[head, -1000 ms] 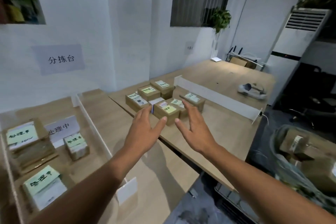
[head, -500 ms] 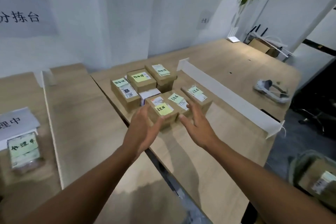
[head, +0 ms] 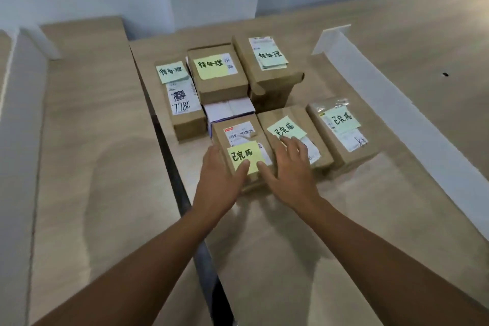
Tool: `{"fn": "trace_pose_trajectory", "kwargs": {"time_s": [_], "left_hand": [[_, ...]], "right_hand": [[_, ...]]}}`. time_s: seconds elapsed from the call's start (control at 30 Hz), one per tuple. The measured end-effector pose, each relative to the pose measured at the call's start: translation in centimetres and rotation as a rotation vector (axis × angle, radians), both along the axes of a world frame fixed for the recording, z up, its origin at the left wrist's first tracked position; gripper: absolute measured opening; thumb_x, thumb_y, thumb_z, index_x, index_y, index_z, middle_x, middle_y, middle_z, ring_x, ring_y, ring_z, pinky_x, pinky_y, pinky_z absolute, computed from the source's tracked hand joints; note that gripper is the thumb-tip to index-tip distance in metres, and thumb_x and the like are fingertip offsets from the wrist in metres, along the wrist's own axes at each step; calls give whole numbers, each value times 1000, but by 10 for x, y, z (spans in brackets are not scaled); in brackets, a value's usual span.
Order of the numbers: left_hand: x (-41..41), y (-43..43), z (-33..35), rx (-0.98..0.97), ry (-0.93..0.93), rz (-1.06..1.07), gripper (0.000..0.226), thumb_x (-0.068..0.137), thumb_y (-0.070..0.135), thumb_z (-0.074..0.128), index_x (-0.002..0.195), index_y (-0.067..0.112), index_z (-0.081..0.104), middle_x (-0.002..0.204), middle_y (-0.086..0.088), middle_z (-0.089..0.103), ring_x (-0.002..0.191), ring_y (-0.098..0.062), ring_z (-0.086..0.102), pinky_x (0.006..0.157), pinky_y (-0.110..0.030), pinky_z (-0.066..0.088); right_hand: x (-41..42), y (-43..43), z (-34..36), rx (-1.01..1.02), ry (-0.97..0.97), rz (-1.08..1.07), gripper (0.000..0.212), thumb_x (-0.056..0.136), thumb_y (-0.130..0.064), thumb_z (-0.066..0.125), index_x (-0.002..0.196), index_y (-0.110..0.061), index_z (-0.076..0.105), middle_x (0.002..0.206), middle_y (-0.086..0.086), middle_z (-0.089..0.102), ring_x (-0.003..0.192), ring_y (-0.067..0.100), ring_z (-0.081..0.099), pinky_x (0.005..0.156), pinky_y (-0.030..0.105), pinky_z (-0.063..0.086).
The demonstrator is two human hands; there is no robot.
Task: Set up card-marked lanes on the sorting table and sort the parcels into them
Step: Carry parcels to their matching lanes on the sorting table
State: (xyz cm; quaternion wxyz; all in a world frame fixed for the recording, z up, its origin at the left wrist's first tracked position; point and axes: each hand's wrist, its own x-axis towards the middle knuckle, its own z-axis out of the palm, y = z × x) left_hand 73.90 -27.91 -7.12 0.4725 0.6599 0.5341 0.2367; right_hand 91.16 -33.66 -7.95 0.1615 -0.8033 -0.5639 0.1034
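Several brown cardboard parcels with sticky notes stand grouped on the wooden sorting table (head: 344, 219). The front row holds three parcels with notes reading 已完成: a front-left parcel (head: 239, 135), a middle one (head: 284, 127) and a right one (head: 341, 120). My left hand (head: 219, 177) clasps the left side of the front-left parcel, thumb on its yellow note. My right hand (head: 288, 167) clasps its right side, fingers lying over the middle parcel. Behind stand three parcels marked 待处理 (head: 172, 71) (head: 211, 66) (head: 270, 55).
A small white box (head: 227, 111) sits between the two rows. A white upright divider strip (head: 370, 82) runs along the right of the group. Another white divider (head: 16, 114) stands on the left table. A dark gap (head: 172, 167) separates the two tabletops.
The view has moved in close over the parcels. Both hands have reached forward and closed onto the sides of the front-left parcel, which they were only approaching before.
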Motion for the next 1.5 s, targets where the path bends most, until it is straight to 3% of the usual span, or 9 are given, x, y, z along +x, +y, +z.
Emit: {"fn": "trace_pose_trajectory", "kwargs": {"time_s": [0.1, 0.3, 0.6, 0.7, 0.77, 1.0, 1.23, 1.33, 1.5], "left_hand": [[21, 8, -28, -134, -43, 40, 61, 96, 33, 67, 147, 27, 35, 146, 1, 53, 129, -16, 56, 101, -40, 54], [32, 2, -49, -153, -39, 126, 69, 98, 25, 65, 148, 41, 21, 149, 5, 52, 127, -9, 57, 77, -4, 49], [-7, -10, 14, -127, -101, 187, 61, 89, 30, 64, 135, 57, 35, 114, 30, 68, 101, 11, 65, 67, -8, 51], [-52, -18, 50, -79, -111, 207, 62, 84, 36, 62, 133, 60, 35, 105, 37, 68, 95, 7, 69, 71, -21, 58], [-91, -24, 73, -29, -109, 234, 68, 88, 35, 64, 145, 52, 31, 110, 34, 69, 96, 6, 69, 76, -24, 60], [-276, -80, 152, 219, -97, 437, 68, 89, 32, 67, 149, 44, 36, 119, 27, 68, 95, 2, 69, 84, -37, 60], [-503, -194, 207, 344, -46, 633, 66, 81, 47, 64, 120, 83, 26, 109, 37, 67, 93, 6, 68, 82, -32, 56], [-603, -255, 223, 342, -7, 730, 66, 81, 50, 62, 126, 79, 25, 108, 36, 68, 93, 6, 68, 85, -36, 57], [-736, -346, 235, 385, 42, 902, 64, 81, 46, 60, 133, 70, 31, 106, 34, 70, 87, 3, 71, 74, -30, 55]], "right_hand": [[10, 12, -28, -68, -75, 45, 74, 97, -61, 43, 154, -14, 34, 163, 10, 27, 150, 35, 13, 124, 53, 18], [10, 14, -48, 31, -111, 70, 76, 95, -62, 40, 148, -7, 42, 155, 12, 40, 146, 34, 26, 121, 53, 26], [-24, 5, 10, 204, 205, 91, 72, 88, -56, 54, 138, -3, 48, 141, 12, 48, 130, 31, 43, 107, 49, 39], [-60, 5, 42, 247, 393, 186, 67, 89, -45, 63, 137, -4, 45, 134, 9, 48, 120, 21, 48, 95, 14, 42], [-92, 7, 64, 286, 453, 269, 63, 87, -40, 68, 135, -7, 44, 131, 7, 48, 117, 19, 50, 88, 11, 46], [-259, 10, 136, 347, 575, 611, 68, 84, -37, 72, 137, -18, 34, 135, 2, 51, 120, 14, 58, 91, 43, 57], [-503, -49, 189, 477, 553, 913, 78, 83, -43, 62, 150, -27, 27, 131, -21, 34, 130, 9, 43, 109, 20, 36], [-614, -89, 202, 481, 593, 1024, 78, 85, -45, 62, 152, -34, 24, 138, -17, 36, 131, 5, 41, 102, -1, 22], [-770, -159, 215, 463, 669, 1195, 82, 89, -46, 59, 159, -33, 20, 128, -27, 28, 127, -24, 27, 101, -3, 20]]}}
